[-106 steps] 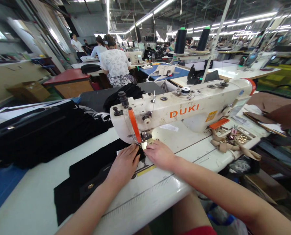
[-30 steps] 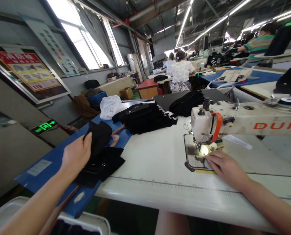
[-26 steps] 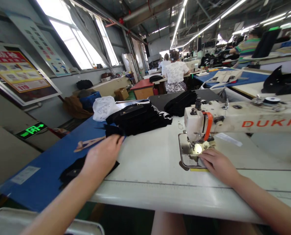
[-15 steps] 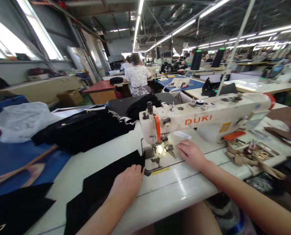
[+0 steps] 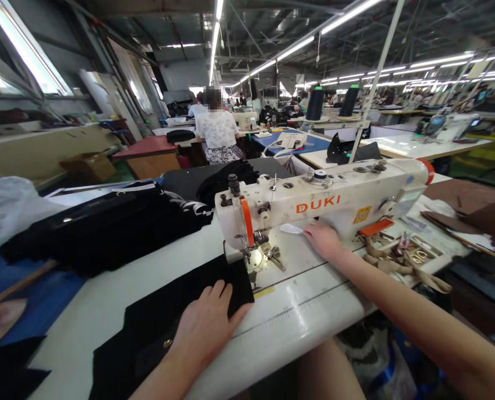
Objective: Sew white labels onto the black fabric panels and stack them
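My left hand (image 5: 208, 316) lies open and flat on a black fabric piece (image 5: 159, 300), fingers together and thumb out near the fabric's right edge. The fabric has a gold-coloured metal fitting beside my wrist. Its far right corner reaches the needle area of a white sewing machine (image 5: 284, 208). Under the machine's arm, my right hand (image 5: 324, 239) has its fingers drawn together on the right end of a small white slip (image 5: 291, 229). That end is covered by my fingers. The machine's lamp lights the needle plate (image 5: 254, 260).
A heap of black pieces (image 5: 105, 228) lies left of the machine. A tray (image 5: 426, 250) with metal rings and tan straps is on the right. Black thread cones (image 5: 315, 104) stand behind. A person (image 5: 217, 130) sits farther back. Another black piece (image 5: 9, 366) lies front left.
My right hand has moved deeper under the machine arm onto the white slip. The black fabric has shifted right, past the machine's near edge, with my left hand flatter on it. The view has turned right.
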`<state>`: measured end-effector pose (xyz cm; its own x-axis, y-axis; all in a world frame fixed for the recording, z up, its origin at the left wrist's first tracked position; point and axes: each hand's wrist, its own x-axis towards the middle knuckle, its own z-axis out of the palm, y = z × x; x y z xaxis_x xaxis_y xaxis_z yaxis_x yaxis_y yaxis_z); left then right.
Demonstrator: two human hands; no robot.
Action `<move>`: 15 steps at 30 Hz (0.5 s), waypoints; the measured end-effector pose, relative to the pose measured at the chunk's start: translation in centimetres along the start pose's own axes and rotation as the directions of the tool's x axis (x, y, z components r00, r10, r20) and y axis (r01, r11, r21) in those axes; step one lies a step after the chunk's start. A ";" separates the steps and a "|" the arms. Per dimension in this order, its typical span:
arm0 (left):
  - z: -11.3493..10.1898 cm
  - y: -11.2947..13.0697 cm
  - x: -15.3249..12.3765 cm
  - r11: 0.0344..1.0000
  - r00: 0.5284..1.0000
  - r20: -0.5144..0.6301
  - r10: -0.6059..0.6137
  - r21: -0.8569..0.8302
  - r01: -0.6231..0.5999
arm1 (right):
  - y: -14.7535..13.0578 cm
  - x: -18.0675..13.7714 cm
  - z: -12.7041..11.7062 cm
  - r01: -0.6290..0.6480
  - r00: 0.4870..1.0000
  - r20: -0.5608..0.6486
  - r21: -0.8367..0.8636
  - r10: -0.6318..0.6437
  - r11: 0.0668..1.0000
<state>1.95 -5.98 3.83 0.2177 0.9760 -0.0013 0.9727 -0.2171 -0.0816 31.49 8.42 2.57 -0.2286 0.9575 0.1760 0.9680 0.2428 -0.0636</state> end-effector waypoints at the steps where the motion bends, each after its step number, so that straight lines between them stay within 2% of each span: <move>1: 0.1 -0.2 0.0 1.000 1.000 -0.021 0.012 -0.003 -0.012 | 0.1 -0.1 -0.1 -0.005 1.000 -0.006 0.003 0.005 1.000; 11: 1.7 -1.8 0.3 0.977 0.956 -0.210 0.207 0.105 -0.188 | 0.6 -0.5 -1.2 -0.064 0.993 -0.093 0.087 0.072 0.994; 13: 2.0 -2.3 0.0 0.971 0.937 -0.259 0.234 0.115 -0.211 | 0.6 -1.1 -1.6 -0.055 0.991 -0.112 0.110 0.068 0.992; 15: 2.1 -2.6 -0.5 0.962 0.900 -0.340 0.274 0.116 -0.248 | 0.1 -2.3 -2.1 -0.019 0.992 -0.122 0.132 0.036 0.991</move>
<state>-0.83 -5.83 1.94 0.4891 0.8132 0.3153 0.8721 -0.4492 -0.1941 32.35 5.93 4.17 -0.1795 0.9393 0.2924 0.9501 0.2426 -0.1961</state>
